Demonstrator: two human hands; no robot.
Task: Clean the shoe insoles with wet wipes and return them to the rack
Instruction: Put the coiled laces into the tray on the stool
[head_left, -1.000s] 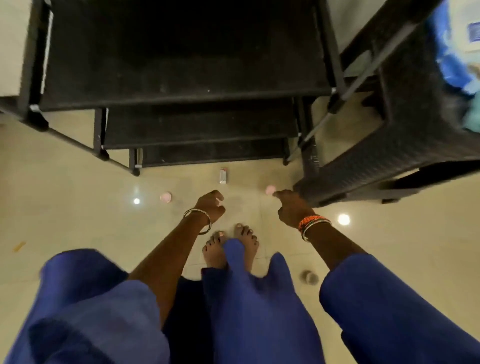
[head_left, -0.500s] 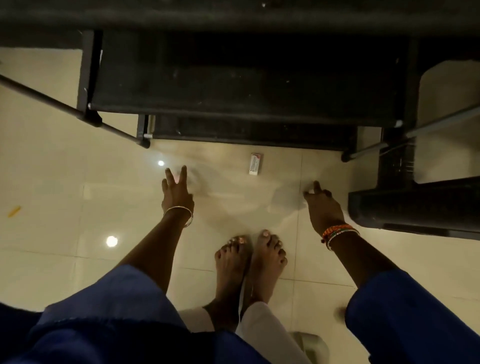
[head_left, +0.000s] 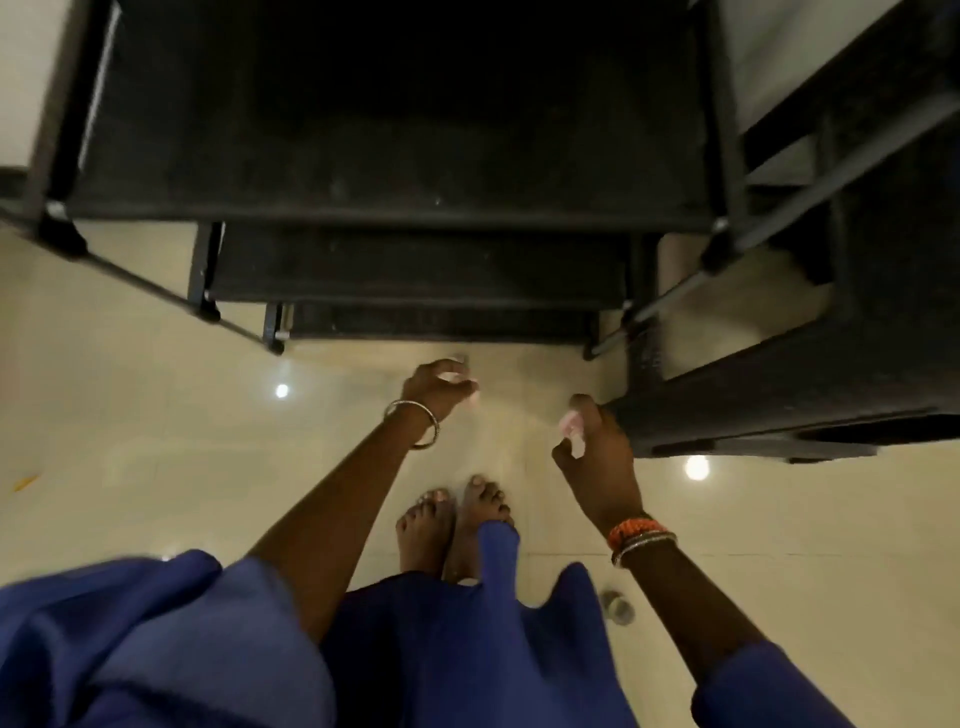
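The black shoe rack (head_left: 395, 208) stands in front of me with three dark shelves showing; I see no shoes or insoles on them. My left hand (head_left: 436, 389) hangs over the floor just before the rack's lowest shelf, fingers curled round a small pale pink piece (head_left: 457, 375). My right hand (head_left: 597, 452) is beside a black plastic stool, thumb and fingers pinching another small pink piece (head_left: 570, 427). Both pieces are blurred and I cannot tell what they are. No wet wipes are in view.
A black woven plastic stool (head_left: 779, 395) stands at the right, close to the rack's right leg. My bare feet (head_left: 452, 525) stand on the glossy cream tile floor (head_left: 156, 441). A small round object (head_left: 618, 608) lies on the floor by my right forearm.
Two pink pieces lay on the floor, and both hands went down to them. Now the hands are raised off the floor, each holding one, and the view has lifted.
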